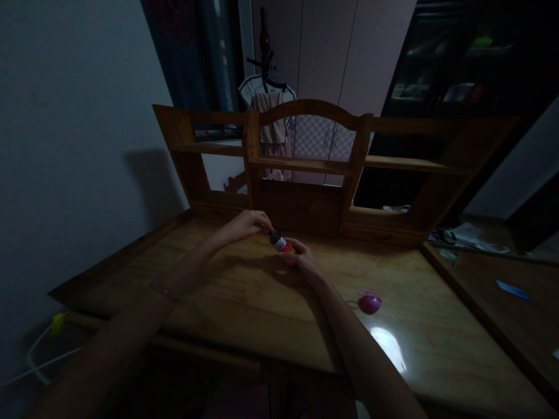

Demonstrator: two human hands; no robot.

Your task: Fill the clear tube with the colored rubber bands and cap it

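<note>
My right hand (303, 259) is wrapped around a small bottle (286, 247) with a red, yellow and white label. The bottle is tilted, its black cap (275, 237) pointing up and to the left. At that cap, the fingertips of my left hand (253, 223) are pinched together; the dim light blurs the exact contact. Both hands are over the wooden desk (244, 302), near its back. Closer to me on the right lies a round purple object (370, 302) with a thin cord or strap beside it.
A wooden shelf unit (301, 166) rises along the desk's back edge. The wall (87, 116) borders the left side, and a white cable (32, 355) hangs at the lower left. Another wooden surface (493, 302) with a blue item (512, 289) lies to the right.
</note>
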